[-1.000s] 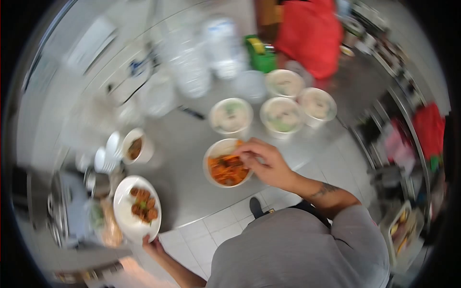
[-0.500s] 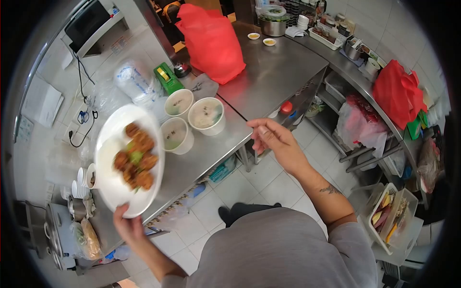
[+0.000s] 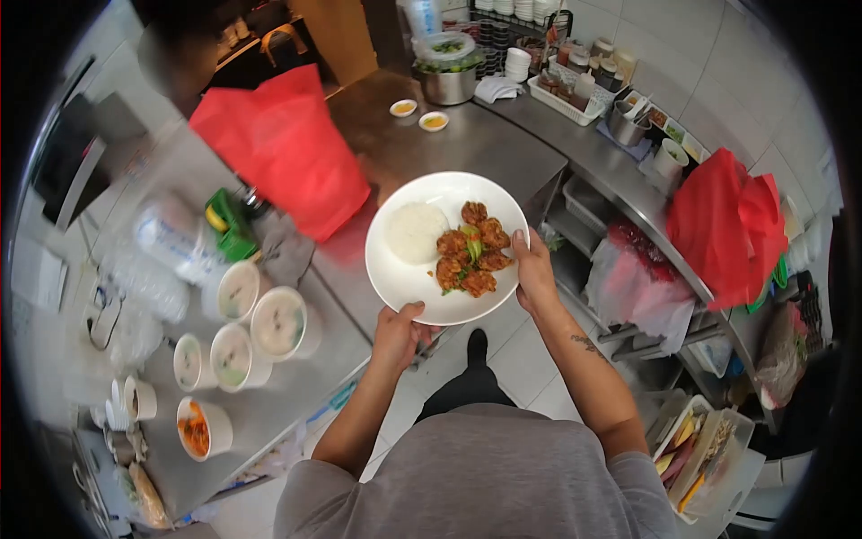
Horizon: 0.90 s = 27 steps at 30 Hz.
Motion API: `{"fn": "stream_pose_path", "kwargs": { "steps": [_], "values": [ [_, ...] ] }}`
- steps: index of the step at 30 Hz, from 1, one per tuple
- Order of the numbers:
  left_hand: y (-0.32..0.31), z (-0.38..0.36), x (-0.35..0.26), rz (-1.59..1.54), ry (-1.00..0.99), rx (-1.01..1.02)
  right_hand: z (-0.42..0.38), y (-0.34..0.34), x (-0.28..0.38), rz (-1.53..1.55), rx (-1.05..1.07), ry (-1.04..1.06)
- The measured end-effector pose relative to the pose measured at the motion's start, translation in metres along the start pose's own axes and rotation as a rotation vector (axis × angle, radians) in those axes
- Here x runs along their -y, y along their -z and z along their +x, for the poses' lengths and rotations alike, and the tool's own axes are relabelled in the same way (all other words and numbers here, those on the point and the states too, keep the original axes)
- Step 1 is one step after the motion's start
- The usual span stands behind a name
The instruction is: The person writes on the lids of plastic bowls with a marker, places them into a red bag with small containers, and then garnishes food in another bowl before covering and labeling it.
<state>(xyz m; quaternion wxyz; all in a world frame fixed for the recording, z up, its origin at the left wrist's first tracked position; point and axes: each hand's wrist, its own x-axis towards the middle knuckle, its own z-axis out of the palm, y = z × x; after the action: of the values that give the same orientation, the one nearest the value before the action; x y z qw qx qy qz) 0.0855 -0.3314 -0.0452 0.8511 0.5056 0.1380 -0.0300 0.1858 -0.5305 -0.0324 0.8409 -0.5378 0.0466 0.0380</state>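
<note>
A white plate is held up in front of me, between both hands. On it sit a mound of white rice and several browned fried pieces with green garnish on top. My left hand grips the near-left rim, thumb on top. At the right rim my right hand has its thumb over the edge; the fingers of both hands are mostly hidden underneath.
Left on the steel counter stand several paper bowls, one with orange shreds. A red bag stands behind them. Two small sauce dishes lie at the back. Another red bag is on the right shelf.
The plate has moved from the left to the centre and leveled out. My right hand, previously away from it, now holds its right rim. The view has shifted.
</note>
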Motion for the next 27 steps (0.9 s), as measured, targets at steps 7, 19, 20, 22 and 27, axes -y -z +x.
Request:
{"fn": "stream_pose_path", "kwargs": {
  "steps": [7, 19, 20, 22, 27],
  "values": [
    [-0.047, 0.144, -0.08, 1.182, -0.371, -0.065, 0.153, 0.061, 0.0, -0.008, -0.056, -0.08],
    [-0.189, 0.348, -0.067, 1.748, -0.044, 0.327, 0.265, 0.076, 0.018, -0.685, 0.074, -0.014],
    [-0.189, 0.348, -0.065, 1.746, -0.043, 0.294, 0.257, 0.076, 0.021, -0.804, 0.109, 0.168],
    [-0.189, 0.347, -0.059, 1.68, -0.083, 0.176, 0.234, 0.073, 0.029, -0.974, 0.202, 0.431],
    [-0.192, 0.337, -0.049, 1.563, -0.111, -0.025, 0.209, 0.047, 0.044, -1.34, 0.201, 0.514]
  ]
}}
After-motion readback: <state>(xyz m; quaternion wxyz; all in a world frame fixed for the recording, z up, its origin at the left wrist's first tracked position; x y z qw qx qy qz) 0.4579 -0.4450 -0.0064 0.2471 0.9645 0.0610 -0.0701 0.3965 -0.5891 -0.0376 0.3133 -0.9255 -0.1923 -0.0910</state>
